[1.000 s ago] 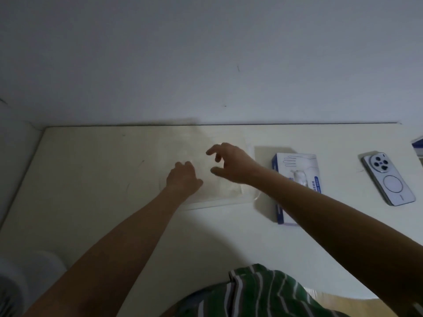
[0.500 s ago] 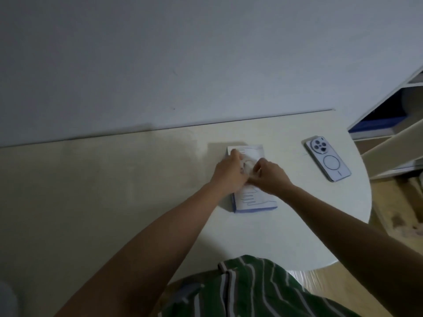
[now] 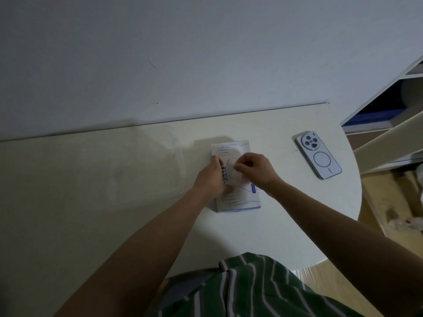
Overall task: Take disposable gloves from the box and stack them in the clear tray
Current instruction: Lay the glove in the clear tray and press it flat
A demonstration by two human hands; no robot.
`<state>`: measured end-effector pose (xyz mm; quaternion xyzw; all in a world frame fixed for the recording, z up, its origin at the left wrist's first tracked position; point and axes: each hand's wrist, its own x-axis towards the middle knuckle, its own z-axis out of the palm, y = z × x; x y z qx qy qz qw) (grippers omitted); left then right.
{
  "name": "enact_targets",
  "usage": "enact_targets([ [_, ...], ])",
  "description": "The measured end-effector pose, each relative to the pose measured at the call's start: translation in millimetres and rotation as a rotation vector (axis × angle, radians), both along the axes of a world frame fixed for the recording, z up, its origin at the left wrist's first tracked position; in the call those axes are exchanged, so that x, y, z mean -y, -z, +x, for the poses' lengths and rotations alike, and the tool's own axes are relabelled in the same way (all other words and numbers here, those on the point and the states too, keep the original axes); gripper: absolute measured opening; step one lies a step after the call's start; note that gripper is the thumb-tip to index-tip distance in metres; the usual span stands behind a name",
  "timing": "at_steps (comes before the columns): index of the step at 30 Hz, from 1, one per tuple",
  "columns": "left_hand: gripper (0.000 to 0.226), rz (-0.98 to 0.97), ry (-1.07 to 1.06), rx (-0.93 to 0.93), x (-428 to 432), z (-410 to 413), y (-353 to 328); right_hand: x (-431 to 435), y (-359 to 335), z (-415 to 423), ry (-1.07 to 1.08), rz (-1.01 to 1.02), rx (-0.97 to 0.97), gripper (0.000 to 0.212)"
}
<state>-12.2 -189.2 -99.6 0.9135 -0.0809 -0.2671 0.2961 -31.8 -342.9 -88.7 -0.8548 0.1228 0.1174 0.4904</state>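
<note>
On the pale, round-ended table [image 3: 91, 213]: we count one box, one tray, one phone and our two hands.
Box: one flat white-and-blue cardboard glove box [image 3: 237, 203]. It's lying flat roughly mid-table, with hand outlines printed on its top.
Left hand: our left hand [image 3: 210, 177] sits on the box's left edge, fingers bent down over it and gripping it.
Right hand: our right hand [image 3: 256, 170] is over the middle of the box. Thumb and forefinger pinch one thin, translucent whitish glove [image 3: 234, 178], and the other fingers are curled in.
Glove: it's bunched up at the box's opening, right between both hands. We can't tell how much of it is inside.
Tray: one clear plastic rectangular tray [image 3: 182, 170], just left of the box and near our left hand. It's so see-through that we honestly can't tell if anything's in it.
Phone: one silvery smartphone [image 3: 319, 155], face down with its round camera bump toward the wall. It's well apart from the box, over on the right.
Off the table: one white shelf unit [image 3: 389, 115] at right with something blue in it. Our green striped shirt [image 3: 251, 289] is at the bottom.
</note>
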Motion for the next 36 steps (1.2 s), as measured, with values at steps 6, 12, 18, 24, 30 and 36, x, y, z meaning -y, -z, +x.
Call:
enact_targets([
  [6, 0.065, 0.012, 0.011, 0.049, 6, -2, 2, 3, 2, -3, -0.043, -0.173, -0.023, 0.021],
  [12, 0.063, 0.040, 0.032, 0.028, 6, 4, 0, 10, -6, 2, 0.060, 0.067, 0.097, 0.014],
  [18, 0.085, 0.110, 0.098, 0.057, 14, 3, 1, 19, 0, -4, 0.043, 0.025, -0.076, 0.024],
  [24, 0.101, 0.158, 0.126, 0.047, 15, 6, 2, 18, -13, 3, 0.127, 0.163, 0.034, 0.014],
  [30, 0.104, 0.152, 0.133, 0.019, 15, 6, 0, 32, -21, 2, 0.138, 0.309, -0.138, 0.015],
  [36, 0.102, 0.174, 0.143, 0.013, 15, 8, -1, 37, -17, -2, 0.264, 0.422, -0.148, 0.014],
])
